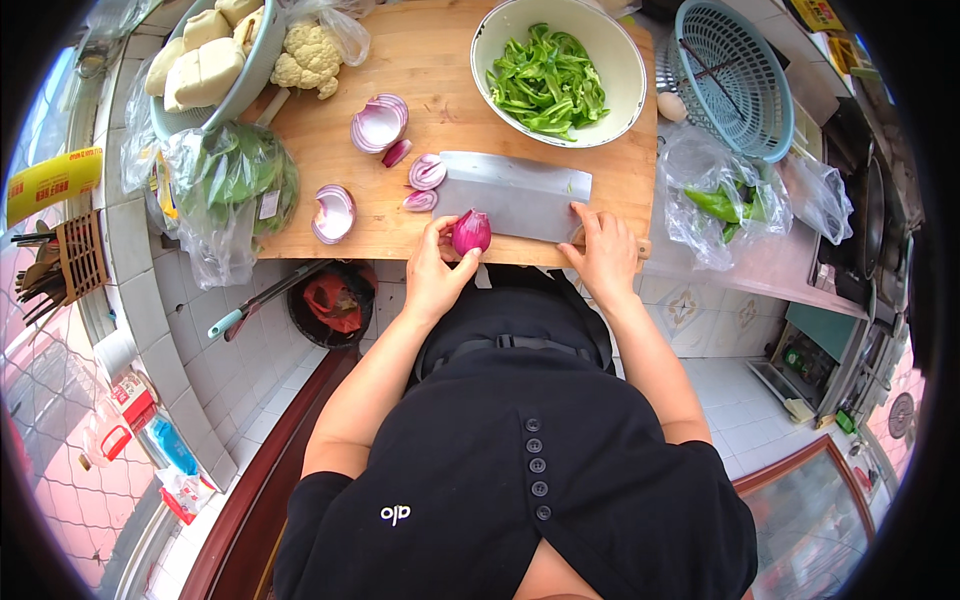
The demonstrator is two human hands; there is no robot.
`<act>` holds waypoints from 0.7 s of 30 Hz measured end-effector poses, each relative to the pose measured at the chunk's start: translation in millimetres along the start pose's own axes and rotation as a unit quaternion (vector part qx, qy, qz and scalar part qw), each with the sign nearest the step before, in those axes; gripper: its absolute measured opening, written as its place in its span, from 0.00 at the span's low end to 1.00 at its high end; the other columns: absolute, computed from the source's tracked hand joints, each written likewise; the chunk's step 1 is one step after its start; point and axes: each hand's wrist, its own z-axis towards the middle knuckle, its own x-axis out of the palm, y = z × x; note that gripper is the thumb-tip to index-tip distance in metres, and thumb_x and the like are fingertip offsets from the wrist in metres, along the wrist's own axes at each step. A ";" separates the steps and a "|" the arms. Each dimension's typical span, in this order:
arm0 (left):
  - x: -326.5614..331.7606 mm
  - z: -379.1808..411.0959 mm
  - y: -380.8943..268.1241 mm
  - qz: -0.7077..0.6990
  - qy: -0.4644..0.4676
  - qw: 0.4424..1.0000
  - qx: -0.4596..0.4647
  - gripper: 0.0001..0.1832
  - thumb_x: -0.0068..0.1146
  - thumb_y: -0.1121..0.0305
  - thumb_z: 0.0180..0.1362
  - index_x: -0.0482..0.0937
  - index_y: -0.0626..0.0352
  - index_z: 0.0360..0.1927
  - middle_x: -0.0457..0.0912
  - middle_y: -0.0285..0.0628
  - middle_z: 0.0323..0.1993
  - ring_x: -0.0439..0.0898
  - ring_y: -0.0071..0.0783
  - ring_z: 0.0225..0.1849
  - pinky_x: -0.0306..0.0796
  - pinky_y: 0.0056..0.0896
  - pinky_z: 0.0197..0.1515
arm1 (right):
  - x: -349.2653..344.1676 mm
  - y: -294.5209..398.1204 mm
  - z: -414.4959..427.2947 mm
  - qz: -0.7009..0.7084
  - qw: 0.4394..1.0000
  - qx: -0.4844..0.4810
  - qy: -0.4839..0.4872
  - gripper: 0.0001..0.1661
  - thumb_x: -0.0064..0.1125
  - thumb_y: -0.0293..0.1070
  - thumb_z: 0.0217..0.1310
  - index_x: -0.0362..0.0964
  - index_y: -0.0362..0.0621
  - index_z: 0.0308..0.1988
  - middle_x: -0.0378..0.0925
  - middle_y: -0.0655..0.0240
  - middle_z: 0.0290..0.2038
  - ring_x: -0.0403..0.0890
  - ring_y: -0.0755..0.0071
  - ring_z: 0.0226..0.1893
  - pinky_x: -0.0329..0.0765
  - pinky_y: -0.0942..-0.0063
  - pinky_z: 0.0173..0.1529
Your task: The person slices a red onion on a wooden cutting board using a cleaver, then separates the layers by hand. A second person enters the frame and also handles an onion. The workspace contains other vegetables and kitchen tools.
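My left hand [439,266] pinches a small piece of red onion [472,233], purple skin upward, at the near edge of a wooden cutting board [427,60]. My right hand [607,251] is around the handle of a Chinese cleaver [517,191], thumb and index finger at the heel of the blade. The wide blade lies flat on the board, just beyond the onion. Left of it are two cut onion pieces [427,172]. Farther left are a hollowed onion shell [379,124], a loose onion layer [397,154] and another hollow onion piece [334,214].
An enamel bowl [630,82] holds sliced green peppers [551,82]. Cauliflower [309,60], a basket [259,71] of pale blocks and bagged greens [232,176] crowd the left. On the right are a blue colander [776,112], an egg [672,107] and bagged peppers [720,202]. A bin [300,315] stands below.
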 end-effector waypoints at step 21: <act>32.0 24.2 -31.8 0.313 0.022 0.947 0.063 0.24 0.64 0.62 0.44 0.72 0.60 0.43 0.72 0.46 0.39 0.76 0.47 0.40 0.72 0.44 0.39 | -64.6 15.4 -39.7 0.311 0.934 0.101 0.141 0.21 0.56 0.48 0.58 0.76 0.44 0.45 0.77 0.59 0.32 0.80 0.56 0.34 0.75 0.66 0.39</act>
